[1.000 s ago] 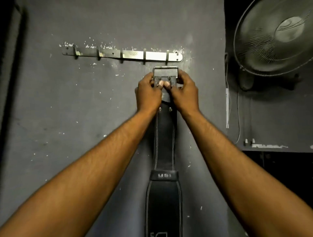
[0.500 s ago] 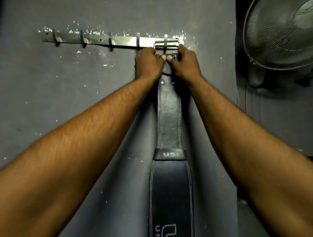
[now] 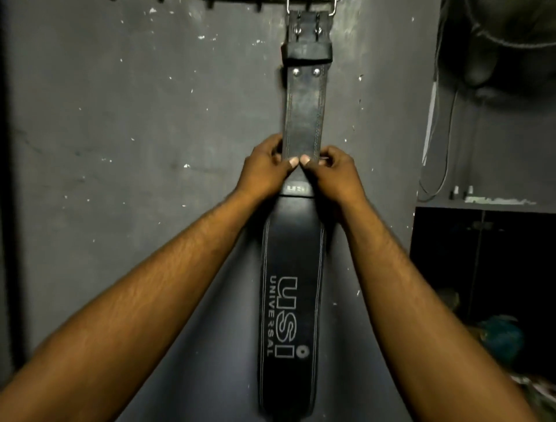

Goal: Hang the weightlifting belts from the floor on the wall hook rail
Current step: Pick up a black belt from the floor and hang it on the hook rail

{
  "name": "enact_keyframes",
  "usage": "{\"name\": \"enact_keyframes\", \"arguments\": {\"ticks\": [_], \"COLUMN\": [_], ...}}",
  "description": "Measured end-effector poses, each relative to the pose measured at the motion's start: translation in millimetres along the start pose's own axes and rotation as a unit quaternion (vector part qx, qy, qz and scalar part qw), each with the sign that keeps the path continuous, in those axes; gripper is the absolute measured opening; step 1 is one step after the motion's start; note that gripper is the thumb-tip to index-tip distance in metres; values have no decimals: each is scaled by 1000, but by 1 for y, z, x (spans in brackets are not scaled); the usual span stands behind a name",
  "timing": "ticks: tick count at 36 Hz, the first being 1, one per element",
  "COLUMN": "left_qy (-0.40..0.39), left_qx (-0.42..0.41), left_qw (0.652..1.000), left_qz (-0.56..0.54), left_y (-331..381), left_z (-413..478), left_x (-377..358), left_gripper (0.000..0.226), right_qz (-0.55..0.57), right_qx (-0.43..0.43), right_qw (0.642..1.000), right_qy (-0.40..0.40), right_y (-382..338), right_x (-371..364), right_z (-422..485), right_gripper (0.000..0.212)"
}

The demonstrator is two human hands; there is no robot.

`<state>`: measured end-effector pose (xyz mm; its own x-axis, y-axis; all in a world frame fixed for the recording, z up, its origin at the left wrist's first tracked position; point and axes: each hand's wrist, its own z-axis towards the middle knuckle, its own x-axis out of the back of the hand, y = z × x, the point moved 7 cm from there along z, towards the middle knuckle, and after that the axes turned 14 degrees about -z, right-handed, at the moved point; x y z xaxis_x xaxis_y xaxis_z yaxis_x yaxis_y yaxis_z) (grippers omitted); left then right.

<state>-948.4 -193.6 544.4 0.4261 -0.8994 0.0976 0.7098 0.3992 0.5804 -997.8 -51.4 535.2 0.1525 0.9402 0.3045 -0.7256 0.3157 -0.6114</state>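
- Two bare forearms reach up from the bottom corners and meet near the middle of the view.
- Between them hangs the belt (image 3: 291,286), black, lengthwise down the wall. Its wide padded part is lowest and carries the lettering "USI UNIVERSAL" running sideways. Its bottom end is cut off by the lower edge of the view.
- The left hand (image 3: 264,170) pinches the belt's left edge just above where the wide part narrows. The thumb lies on the front and the fingers curl round behind.
- The right hand (image 3: 338,176) pinches the right edge at the same height in the same way. The two thumb tips lie almost touching on the front of the strap.
- Above the hands the narrow strap rises straight, past two rivets and a leather keeper loop.
- The buckle (image 3: 310,15) sits at the very top, its metal frame cut by the upper edge.
- The hook rail (image 3: 234,3) shows only as a dark strip with hook tips along the top edge, left of the buckle. Whether the buckle sits on a hook cannot be told.
- The wall (image 3: 135,120) behind is dark grey, flecked with white chips.
- To the right are a fan (image 3: 496,45), a hanging cable (image 3: 448,135), a ledge (image 3: 481,201) and a dark cupboard (image 3: 481,256) beneath it.
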Motion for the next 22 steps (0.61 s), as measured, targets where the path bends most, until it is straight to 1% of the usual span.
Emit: {"name": "enact_keyframes", "arguments": {"ticks": [3, 5, 7, 11, 13, 15, 18, 20, 22], "left_qy": [0, -9, -17, 33, 49, 53, 26, 17, 23], "left_qx": [51, 84, 108, 95, 95, 107, 168, 212, 251], "left_qw": [998, 992, 985, 991, 992, 991, 983, 975, 964], "left_qz": [-43, -94, -136, -85, -60, -57, -62, -70, -89], "left_y": [-25, -39, -50, -53, -51, -56, -77, -96, -108], "left_z": [-37, -60, -75, -82, -86, -99, -136, -170, -203], "left_x": [3, 1, 0, 3, 3, 2, -4, -6, -9], "left_gripper": [34, 30, 36, 40, 39, 38, 37, 40, 50], "right_qz": [30, 55, 63, 30, 34, 31, 11, -2, -4], "right_qx": [-15, -23, -34, -53, -69, -96, -151, -177, -199], "right_qw": [998, 995, 994, 998, 997, 995, 988, 984, 980], "right_qy": [-50, -76, -76, -33, -16, -14, -40, -30, -9], "right_y": [21, 32, 40, 42, 42, 47, 69, 88, 102], "right_x": [-11, -19, -23, -25, -24, -24, -31, -35, -37], "right_z": [-36, -52, -63, -71, -77, -94, -129, -157, -184], "right_gripper": [11, 28, 41, 42, 44, 40, 30, 28, 32]}}
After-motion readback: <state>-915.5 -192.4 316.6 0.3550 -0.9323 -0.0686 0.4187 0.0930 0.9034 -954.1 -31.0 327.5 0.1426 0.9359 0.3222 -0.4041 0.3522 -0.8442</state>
